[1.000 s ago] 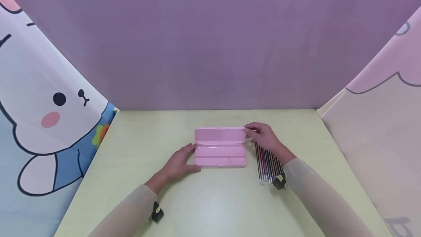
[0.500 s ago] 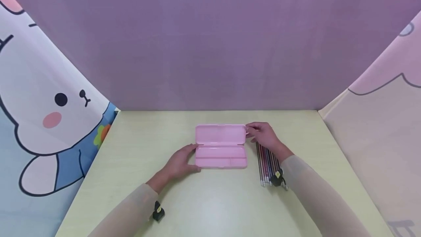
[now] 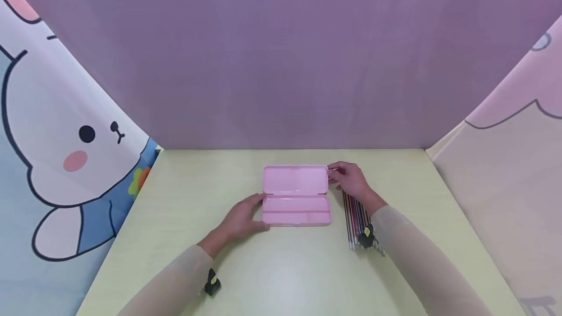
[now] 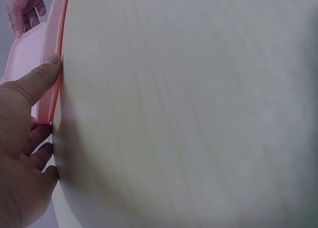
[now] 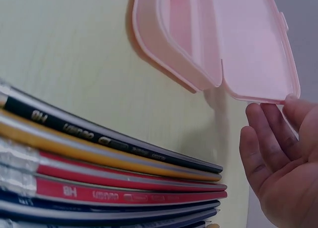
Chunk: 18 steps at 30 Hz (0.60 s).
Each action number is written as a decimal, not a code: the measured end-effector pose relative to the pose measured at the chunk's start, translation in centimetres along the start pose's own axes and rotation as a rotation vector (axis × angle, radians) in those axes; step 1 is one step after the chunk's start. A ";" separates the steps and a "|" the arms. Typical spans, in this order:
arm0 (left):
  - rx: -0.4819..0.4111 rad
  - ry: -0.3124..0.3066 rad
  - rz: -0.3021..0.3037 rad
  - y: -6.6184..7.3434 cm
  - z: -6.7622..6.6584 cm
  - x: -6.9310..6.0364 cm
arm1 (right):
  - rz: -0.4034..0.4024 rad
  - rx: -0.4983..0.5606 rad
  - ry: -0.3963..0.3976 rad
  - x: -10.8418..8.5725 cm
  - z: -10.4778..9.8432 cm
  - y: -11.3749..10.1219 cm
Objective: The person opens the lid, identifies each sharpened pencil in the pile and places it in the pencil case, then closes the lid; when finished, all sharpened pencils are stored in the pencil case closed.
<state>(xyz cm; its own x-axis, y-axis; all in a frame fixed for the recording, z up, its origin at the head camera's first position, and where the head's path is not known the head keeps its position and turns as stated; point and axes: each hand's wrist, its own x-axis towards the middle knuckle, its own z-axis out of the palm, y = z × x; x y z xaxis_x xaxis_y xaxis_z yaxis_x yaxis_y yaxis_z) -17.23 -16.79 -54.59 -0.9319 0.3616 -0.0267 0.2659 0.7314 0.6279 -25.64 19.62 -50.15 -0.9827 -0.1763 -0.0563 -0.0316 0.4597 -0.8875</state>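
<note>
A pink pencil case (image 3: 285, 204) lies on the table with its lid (image 3: 295, 179) raised at the back; no contents show in its compartments. My left hand (image 3: 239, 217) grips the case's left end, thumb on the front side and fingers around the end, as the left wrist view also shows. With thumb and fingers, my right hand (image 3: 354, 182) pinches the lid's right edge near its upper corner. Several pencils (image 3: 356, 218), red, yellow and dark, lie side by side right of the case, partly under my right wrist.
The pale table (image 3: 290, 267) reaches back to a purple wall (image 3: 281, 62). Printed cloths hang at both sides, one with a white cartoon animal (image 3: 66, 130) at the left.
The lid's free edge has moved up in the head view, and more of its inner face shows. My right hand keeps hold of it; my left hand stays at the case.
</note>
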 end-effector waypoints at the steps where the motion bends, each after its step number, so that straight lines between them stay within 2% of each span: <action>1: 0.000 0.001 0.000 0.1 0.0 0.0 | 0.000 0.006 0.001 0.0 -0.1 0.0; 13: 0.012 0.004 -0.001 0.1 0.2 -0.1 | 0.051 0.102 -0.027 -0.3 -1.0 -0.1; 18: 0.022 0.004 -0.004 0.0 0.2 -0.1 | 0.016 0.193 -0.050 -0.6 -1.9 -0.1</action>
<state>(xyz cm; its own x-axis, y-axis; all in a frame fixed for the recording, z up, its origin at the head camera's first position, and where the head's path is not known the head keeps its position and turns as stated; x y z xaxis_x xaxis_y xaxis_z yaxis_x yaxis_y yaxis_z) -17.15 -16.74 -54.73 -0.9339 0.3566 -0.0264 0.2674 0.7455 0.6105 -25.38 21.28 -49.13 -0.9724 -0.2155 -0.0896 0.0243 0.2882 -0.9573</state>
